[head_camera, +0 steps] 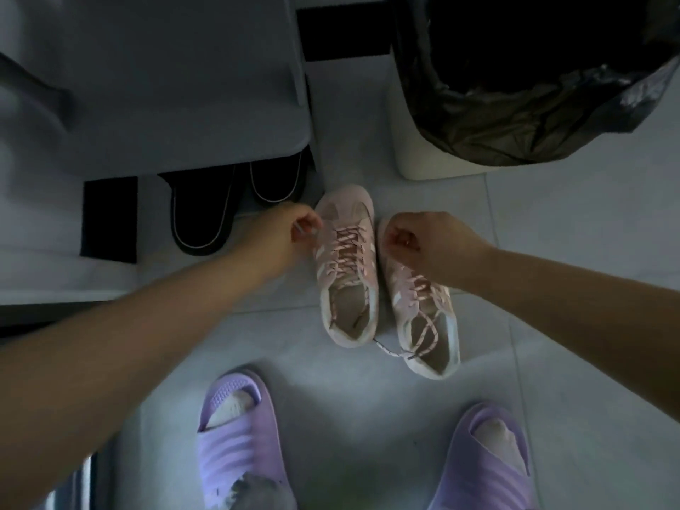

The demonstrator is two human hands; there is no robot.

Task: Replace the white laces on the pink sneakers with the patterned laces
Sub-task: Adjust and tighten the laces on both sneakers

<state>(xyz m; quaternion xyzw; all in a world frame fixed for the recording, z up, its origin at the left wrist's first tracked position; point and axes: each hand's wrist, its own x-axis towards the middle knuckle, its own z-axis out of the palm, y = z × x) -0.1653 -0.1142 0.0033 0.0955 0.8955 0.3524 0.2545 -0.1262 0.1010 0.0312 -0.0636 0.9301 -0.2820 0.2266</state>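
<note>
Bin (412,156) holds black bag (515,104); pink sneakers (347,266) beside it.

Dim pale tiled floor (552,222), grey seat (154,86), black-lined bin (515,86)

A pale tiled floor (574,230) fills most of the frame. In the upper left stands a grey upholstered seat (154,79), and a pair of black slippers (206,211) with light trim is tucked partly under its front edge, toes hidden beneath it. A dark block (109,219) stands just left of those slippers. In the upper right sits a white bin (423,156) lined with a black plastic bag (522,104) whose edges spill over the rim. At the bottom of the frame are two lilac slides (235,439) worn over white socks (235,403), one lower centre, the other lower right.
</note>
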